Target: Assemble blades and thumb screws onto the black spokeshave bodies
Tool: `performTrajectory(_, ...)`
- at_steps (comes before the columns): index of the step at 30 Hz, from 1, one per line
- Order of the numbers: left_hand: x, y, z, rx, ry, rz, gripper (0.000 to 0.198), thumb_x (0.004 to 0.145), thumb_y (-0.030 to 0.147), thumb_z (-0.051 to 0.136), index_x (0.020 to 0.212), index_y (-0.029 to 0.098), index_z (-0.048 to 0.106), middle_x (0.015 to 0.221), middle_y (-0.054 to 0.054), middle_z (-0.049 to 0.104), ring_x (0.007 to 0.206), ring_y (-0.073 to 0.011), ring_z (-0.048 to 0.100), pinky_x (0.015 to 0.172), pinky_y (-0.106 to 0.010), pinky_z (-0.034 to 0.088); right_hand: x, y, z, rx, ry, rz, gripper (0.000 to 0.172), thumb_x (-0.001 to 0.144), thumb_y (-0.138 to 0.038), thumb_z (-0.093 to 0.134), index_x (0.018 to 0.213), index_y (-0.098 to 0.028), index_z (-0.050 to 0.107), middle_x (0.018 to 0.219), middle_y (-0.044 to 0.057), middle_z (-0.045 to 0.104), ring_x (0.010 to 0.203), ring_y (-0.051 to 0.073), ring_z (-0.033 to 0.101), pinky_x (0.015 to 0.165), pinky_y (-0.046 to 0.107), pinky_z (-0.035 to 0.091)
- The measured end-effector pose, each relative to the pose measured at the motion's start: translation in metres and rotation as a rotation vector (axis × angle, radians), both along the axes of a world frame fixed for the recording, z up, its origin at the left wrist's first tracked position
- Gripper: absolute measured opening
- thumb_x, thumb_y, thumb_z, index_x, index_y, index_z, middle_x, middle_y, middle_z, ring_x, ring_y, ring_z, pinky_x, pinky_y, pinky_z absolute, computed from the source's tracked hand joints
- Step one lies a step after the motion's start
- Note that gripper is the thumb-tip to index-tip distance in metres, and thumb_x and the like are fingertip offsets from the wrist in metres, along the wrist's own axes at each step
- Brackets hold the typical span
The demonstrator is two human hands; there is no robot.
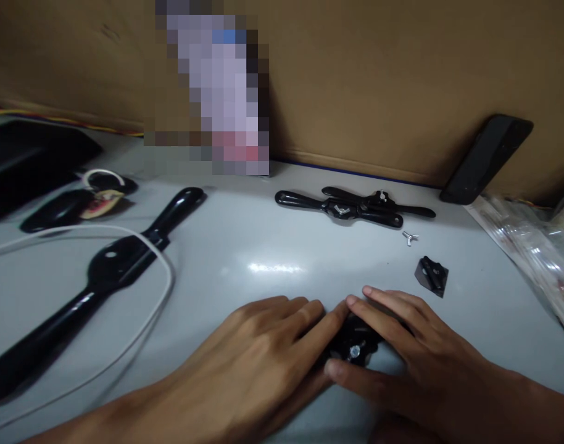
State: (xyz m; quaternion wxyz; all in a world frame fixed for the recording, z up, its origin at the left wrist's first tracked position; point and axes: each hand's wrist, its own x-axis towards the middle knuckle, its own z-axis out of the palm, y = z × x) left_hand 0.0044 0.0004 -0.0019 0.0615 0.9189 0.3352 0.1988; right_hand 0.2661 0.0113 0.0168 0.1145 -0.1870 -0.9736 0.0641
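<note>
Both hands meet at the near middle of the grey table (263,246) over a small black metal part (356,345) with a silver screw in its middle. My left hand (263,351) rests on its left side with fingers bent over it. My right hand (402,339) covers its right side, thumb under the screw. A small black clamp piece (431,275) lies just beyond my right hand. A silver wing nut (409,237) lies farther back. Behind that sit two black spokeshaves (356,206), side by side.
A large black spokeshave body (101,271) lies diagonally at left with a white cable (161,290) looped over it. Keys and a black fob (92,200) lie at far left. A dark phone (485,157) leans on the cardboard wall. Plastic bags (532,246) are at right.
</note>
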Motion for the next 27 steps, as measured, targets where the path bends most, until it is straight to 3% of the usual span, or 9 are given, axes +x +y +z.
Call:
performTrajectory(2,0.001,0.000,0.000,0.013,0.012,0.015,0.043,0.118,0.036,0.028,0.129,0.010,0.059,0.091,-0.008,0.075,0.068,-0.0239,0.073,0.057,-0.039,0.061,0.000,-0.003,-0.003,0.027,0.054,-0.050,0.050,0.115,-0.051,0.033,0.151,-0.019,0.047,0.148,0.022,0.061,0.144,0.037,0.053,0.108,0.060,0.054)
performTrajectory(5,0.000,-0.002,0.001,0.074,0.031,0.060,0.039,0.116,0.038,0.036,0.128,0.012,0.062,0.096,-0.011,0.073,0.076,-0.0266,0.071,0.063,-0.041,0.062,0.000,-0.006,-0.006,0.016,0.166,-0.189,0.036,0.113,-0.033,0.043,0.140,-0.012,0.054,0.133,0.019,0.069,0.132,0.032,0.060,0.107,0.051,0.055)
performTrajectory(8,-0.002,-0.004,0.005,0.082,-0.032,0.073,0.035,0.113,0.036,0.046,0.134,0.014,0.062,0.117,-0.016,0.069,0.104,-0.0315,0.068,0.083,-0.045,0.063,-0.001,-0.005,-0.006,-0.071,0.188,-0.277,0.021,0.104,-0.015,0.051,0.120,-0.015,0.064,0.114,0.013,0.072,0.109,0.028,0.065,0.095,0.045,0.059)
performTrajectory(12,-0.004,-0.003,0.011,-0.052,-0.114,-0.032,0.036,0.110,0.019,0.047,0.144,0.018,0.057,0.128,-0.014,0.065,0.120,-0.0276,0.062,0.097,-0.039,0.061,-0.003,-0.002,-0.006,-0.133,0.177,-0.293,0.027,0.095,0.001,0.046,0.099,-0.015,0.068,0.101,0.010,0.070,0.090,0.024,0.063,0.080,0.039,0.059)
performTrajectory(15,-0.006,-0.001,0.012,-0.161,-0.131,-0.105,0.055,0.099,0.001,0.038,0.144,0.025,0.059,0.132,-0.012,0.064,0.127,-0.0248,0.060,0.100,-0.036,0.060,-0.003,-0.002,-0.006,-0.132,0.171,-0.290,0.029,0.092,0.003,0.046,0.097,-0.016,0.067,0.102,0.011,0.069,0.090,0.024,0.062,0.080,0.038,0.059)
performTrajectory(17,-0.008,0.000,0.011,-0.235,-0.178,-0.104,0.060,0.094,-0.001,0.038,0.140,0.030,0.062,0.137,-0.010,0.062,0.130,-0.0246,0.059,0.100,-0.037,0.060,-0.004,-0.003,-0.006,-0.119,0.163,-0.289,0.030,0.092,0.004,0.046,0.096,-0.016,0.068,0.102,0.012,0.069,0.092,0.025,0.062,0.081,0.038,0.059)
performTrajectory(23,-0.014,-0.004,0.003,-0.234,-0.281,-0.048,0.052,0.098,0.006,0.040,0.133,0.034,0.064,0.145,-0.008,0.055,0.138,-0.0281,0.052,0.107,-0.048,0.057,-0.004,-0.004,-0.006,-0.116,0.162,-0.281,0.031,0.093,0.004,0.044,0.097,-0.016,0.068,0.101,0.012,0.069,0.090,0.024,0.061,0.079,0.038,0.059)
performTrajectory(27,-0.010,-0.007,0.004,-0.170,-0.245,0.036,0.038,0.102,0.008,0.045,0.128,0.028,0.063,0.139,-0.009,0.058,0.131,-0.0258,0.056,0.106,-0.041,0.057,-0.003,-0.002,-0.007,-0.103,0.155,-0.273,0.031,0.093,0.004,0.045,0.098,-0.016,0.068,0.101,0.011,0.070,0.089,0.024,0.061,0.078,0.037,0.058)
